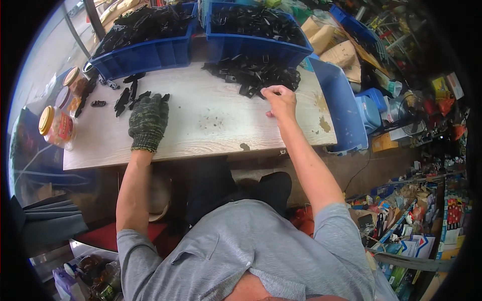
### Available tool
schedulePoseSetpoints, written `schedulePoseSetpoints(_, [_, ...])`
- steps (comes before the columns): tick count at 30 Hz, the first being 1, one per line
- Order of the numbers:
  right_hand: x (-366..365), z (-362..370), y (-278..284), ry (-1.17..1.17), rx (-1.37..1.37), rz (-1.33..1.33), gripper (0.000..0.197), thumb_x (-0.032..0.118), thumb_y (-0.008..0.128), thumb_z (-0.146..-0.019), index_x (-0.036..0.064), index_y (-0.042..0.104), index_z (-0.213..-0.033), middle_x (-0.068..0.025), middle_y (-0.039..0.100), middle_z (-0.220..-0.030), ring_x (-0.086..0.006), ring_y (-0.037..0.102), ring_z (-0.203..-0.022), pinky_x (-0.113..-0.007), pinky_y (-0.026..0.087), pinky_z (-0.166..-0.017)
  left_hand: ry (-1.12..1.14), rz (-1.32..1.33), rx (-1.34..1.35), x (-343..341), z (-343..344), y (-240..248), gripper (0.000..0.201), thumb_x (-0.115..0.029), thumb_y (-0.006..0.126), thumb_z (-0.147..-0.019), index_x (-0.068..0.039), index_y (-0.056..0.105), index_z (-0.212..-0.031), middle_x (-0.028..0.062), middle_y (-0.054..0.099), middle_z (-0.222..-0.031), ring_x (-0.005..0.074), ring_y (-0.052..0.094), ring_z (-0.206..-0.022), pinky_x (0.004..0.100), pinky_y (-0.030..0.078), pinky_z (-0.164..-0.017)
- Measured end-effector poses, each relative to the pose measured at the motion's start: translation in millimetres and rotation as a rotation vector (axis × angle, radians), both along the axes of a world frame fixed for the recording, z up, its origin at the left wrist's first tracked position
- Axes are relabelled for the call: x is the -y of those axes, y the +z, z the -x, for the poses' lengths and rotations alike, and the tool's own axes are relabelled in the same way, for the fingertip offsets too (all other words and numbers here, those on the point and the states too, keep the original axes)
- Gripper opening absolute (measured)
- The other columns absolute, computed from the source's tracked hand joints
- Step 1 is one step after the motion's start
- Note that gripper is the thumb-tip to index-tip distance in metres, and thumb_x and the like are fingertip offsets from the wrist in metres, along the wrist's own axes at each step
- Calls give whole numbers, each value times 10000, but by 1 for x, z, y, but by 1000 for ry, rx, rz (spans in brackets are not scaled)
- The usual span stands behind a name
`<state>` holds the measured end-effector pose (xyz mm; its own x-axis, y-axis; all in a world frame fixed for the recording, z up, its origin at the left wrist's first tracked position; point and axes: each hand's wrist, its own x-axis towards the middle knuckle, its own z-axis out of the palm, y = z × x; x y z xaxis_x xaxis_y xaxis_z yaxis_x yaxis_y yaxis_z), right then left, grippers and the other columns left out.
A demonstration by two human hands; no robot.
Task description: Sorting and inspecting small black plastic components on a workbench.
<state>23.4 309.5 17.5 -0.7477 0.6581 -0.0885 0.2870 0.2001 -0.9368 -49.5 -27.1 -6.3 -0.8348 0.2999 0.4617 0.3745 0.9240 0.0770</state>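
Head camera view: closest to me was my grey short-sleeved shirt (216, 246), and past it the near edge of the pale wood-grain counter (201, 138). My left grip (148, 122), in a dark green mottled knit glove, lay back-up with its fingertips by a few loose black plastic pieces (121, 102); I could not tell whether it held one. My bare right grip (281, 103) was narrow, its fingers curled in at the near edge of a heaped pile of black plastic pieces (251, 72); I could not tell whether one was in it. Clear lidded jars (62, 129) stood toward the counter's left edge. Farther off, a blue plastic left crate (145, 58) and a blue plastic right crate (256, 48) held more black pieces.
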Motion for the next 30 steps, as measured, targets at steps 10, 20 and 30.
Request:
schedulePoseSetpoints(10, [1,6,-9,23,-13,-120,212,228,730,-818,35,706,-903,-61,623,-713,-141,534,-490,-297,533,-440,-146,-769,11,-52,-30,-9,278,-215,631,-935,-45,650,-1154,140,696,-1033,260,668,-942,407,539,-827])
schedulePoseSetpoints(20, [27,-35,-8,458,-109,527,134,164,665,-876,53,602,-836,-2,441,-490,-105,394,-390,-291,435,-429,-456,-1149,226,-135,-76,-17,322,4,665,-877,-21,639,-1196,112,698,-1102,183,656,-974,316,522,-867])
schedulePoseSetpoints(30, [62,-43,-2,345,-107,487,204,227,680,-901,48,621,-824,21,421,-475,-88,394,-374,-259,387,-378,-520,-1105,386,-137,-69,-11,216,-88,639,-912,4,656,-1107,131,700,-950,241,666,-842,344,531,-780])
